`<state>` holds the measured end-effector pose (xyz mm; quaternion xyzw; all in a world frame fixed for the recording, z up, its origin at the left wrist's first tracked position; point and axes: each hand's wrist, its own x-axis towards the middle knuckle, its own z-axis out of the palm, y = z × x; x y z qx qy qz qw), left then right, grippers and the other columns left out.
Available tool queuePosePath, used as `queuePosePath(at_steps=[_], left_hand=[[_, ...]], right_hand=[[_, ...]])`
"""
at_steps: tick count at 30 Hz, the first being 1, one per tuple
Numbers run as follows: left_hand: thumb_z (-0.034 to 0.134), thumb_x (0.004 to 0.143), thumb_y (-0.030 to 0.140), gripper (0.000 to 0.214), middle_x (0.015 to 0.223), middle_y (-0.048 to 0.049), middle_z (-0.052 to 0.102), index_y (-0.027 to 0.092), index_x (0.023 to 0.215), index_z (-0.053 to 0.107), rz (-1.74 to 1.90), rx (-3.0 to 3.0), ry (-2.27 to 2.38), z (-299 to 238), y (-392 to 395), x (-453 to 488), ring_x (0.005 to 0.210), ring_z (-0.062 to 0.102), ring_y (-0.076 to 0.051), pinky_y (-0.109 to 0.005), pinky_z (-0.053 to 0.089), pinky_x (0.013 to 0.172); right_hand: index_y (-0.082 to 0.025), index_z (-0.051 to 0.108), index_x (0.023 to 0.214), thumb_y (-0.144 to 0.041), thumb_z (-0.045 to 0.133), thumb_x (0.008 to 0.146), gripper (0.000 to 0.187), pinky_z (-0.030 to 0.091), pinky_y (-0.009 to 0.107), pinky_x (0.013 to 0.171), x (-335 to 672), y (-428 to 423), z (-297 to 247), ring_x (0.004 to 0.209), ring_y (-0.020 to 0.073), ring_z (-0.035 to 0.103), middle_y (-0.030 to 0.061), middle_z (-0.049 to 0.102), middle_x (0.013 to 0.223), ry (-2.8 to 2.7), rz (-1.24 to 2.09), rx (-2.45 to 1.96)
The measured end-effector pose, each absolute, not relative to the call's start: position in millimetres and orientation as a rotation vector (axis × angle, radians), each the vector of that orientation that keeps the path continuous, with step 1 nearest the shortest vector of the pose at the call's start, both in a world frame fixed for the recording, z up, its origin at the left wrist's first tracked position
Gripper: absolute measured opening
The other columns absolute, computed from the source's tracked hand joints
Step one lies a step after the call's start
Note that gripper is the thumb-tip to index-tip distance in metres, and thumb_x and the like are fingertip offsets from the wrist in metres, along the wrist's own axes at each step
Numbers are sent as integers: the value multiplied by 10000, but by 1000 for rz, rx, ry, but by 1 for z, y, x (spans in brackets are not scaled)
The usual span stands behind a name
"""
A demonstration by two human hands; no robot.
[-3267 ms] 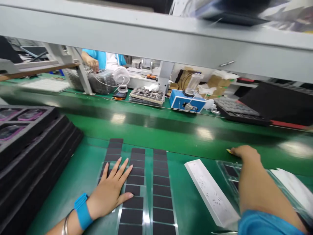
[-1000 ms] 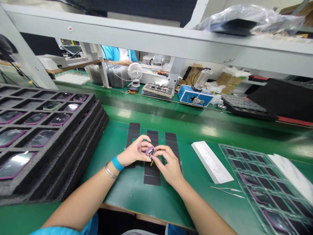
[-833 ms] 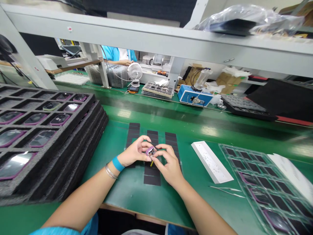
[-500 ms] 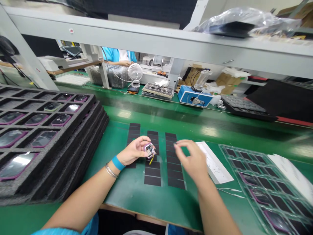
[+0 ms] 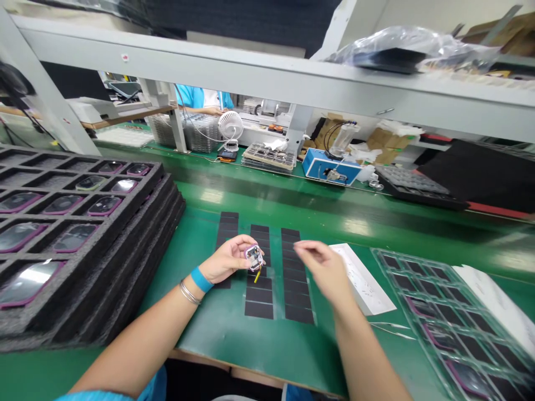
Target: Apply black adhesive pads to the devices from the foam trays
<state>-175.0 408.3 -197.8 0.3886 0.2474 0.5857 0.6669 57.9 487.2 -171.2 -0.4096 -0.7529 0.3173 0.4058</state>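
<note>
In my left hand (image 5: 229, 260) is a small purple-rimmed device housing (image 5: 253, 258) with its inner circuitry showing. A yellow strip hangs from its lower edge. To the right of it, apart from the housing, my right hand (image 5: 326, 270) is raised with thumb and forefinger pinched together; whether anything tiny sits between them cannot be made out. Below both hands lie strips of black rectangular pieces (image 5: 296, 278) on the green mat (image 5: 234, 345). A white box lid or tray (image 5: 371, 289) with small marks or bits on it sits partly behind my right hand.
Stacked black foam trays (image 5: 137, 223) holding purple-framed parts rise at the left. At the right is a clear plastic tray (image 5: 412, 323) of dark pieces, with tweezers (image 5: 393, 329) beside it. A fan (image 5: 230, 126) and a blue machine (image 5: 330, 167) stand behind; a person (image 5: 204, 99) sits beyond.
My right hand has shifted slightly left, its fingertips still pinched. The left hand keeps hold of the device housing, almost unmoved. The view has tilted a little.
</note>
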Motion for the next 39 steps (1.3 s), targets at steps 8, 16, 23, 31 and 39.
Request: queuePosePath(at_steps=[8,16,23,31,39], left_hand=[[832,545,126,456,900,-60,674,148,930,589,1345,919,683,-199,409,-172,812,638,-158,-269,501,755],[827,548,118,461,895,-47,660,149,944,593,1328,1019,755,-205,410,-173,806,621,-142,-269,486,767],[834,532,112,470,900,-48,657,147,938,600,1338,983,785,-206,410,-167,805,618,-137,-264,491,755],[840,529,128,473,892,-53,657,138,933,596,1337,857,761,-204,410,-164,788,622,-132,-247,505,722],[831,550,143,453,835,-36,660,141,935,593,1269,837,662,-201,408,-166,724,631,-128,-224,513,662]], right_hand=[[-192,648,747,-240,619,756,57,532,300,748,-2,443,-196,781,184,663,39,698,807,-1782,1089,-798],[-197,669,749,-254,609,771,85,529,292,700,2,443,-196,727,188,677,28,715,773,-1820,966,-887],[-206,662,754,-177,590,792,87,513,246,651,2,441,-199,677,156,669,4,714,751,-1927,625,-829],[-199,628,791,-167,505,860,145,490,280,690,5,443,-198,734,174,651,41,697,794,-2127,386,-711],[-222,621,833,-240,573,840,51,477,350,833,9,443,-190,926,194,603,56,647,953,-1853,799,-713]])
